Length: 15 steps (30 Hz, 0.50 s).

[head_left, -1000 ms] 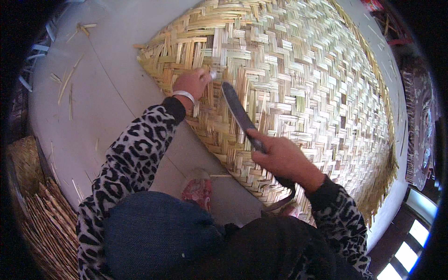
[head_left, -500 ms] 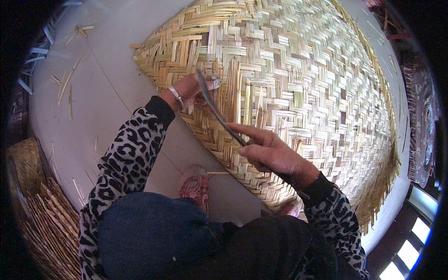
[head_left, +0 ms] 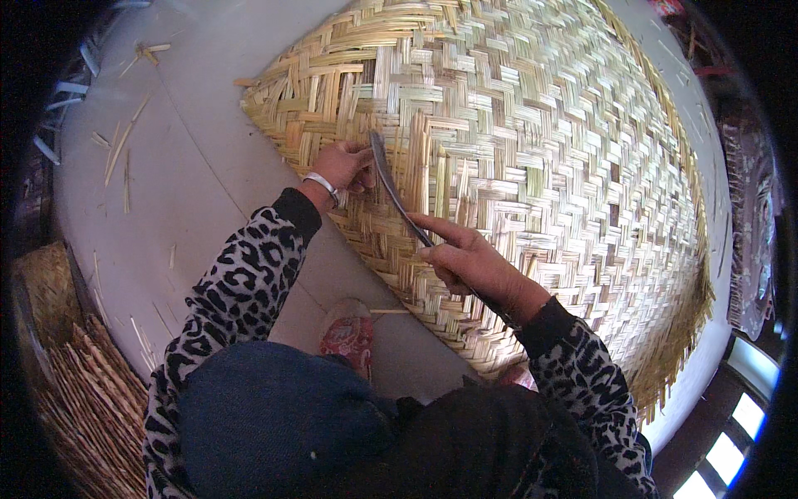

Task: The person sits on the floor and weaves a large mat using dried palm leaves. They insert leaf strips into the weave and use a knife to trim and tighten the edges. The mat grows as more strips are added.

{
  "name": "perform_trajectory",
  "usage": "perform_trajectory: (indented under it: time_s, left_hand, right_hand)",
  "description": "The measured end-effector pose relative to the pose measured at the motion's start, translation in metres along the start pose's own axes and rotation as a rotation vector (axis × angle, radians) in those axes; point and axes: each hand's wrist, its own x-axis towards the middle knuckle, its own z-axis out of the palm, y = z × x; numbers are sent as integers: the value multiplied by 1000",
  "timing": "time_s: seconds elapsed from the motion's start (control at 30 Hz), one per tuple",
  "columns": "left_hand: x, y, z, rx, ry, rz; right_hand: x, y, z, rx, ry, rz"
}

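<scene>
There are two hands, a left hand (head_left: 342,167) and a right hand (head_left: 478,264), along with one knife (head_left: 387,179), one large mat (head_left: 549,150) and one bracelet (head_left: 321,182). Two sleeves (head_left: 248,268) and two shoes (head_left: 347,337) show, the right shoe (head_left: 519,376) only partly. Near left is one bundle (head_left: 93,403), its stalks too dense to count; near right, three bright panes (head_left: 725,456); far left, several loose strips (head_left: 120,153), too fine to number exactly.

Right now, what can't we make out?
Head view: handle of the knife, mostly covered by the right hand.
Head view: what lies under the left hand, covered by it.
Head view: far end of the mat, cut off by top edge.
Head view: lower end of the sticks, lost in dark rim.
</scene>
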Motion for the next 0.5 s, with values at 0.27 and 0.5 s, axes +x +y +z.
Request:
perform_trajectory:
  time_s: [0.27, 0.5]
  left_hand:
    - [3, 2, -2, 246, -19, 43]
    - [6, -12, -2, -266, -48, 8]
  right_hand:
    - [3, 0, -13, -27, 22, 37]
    - [26, 1, -11, -663, 100, -192]
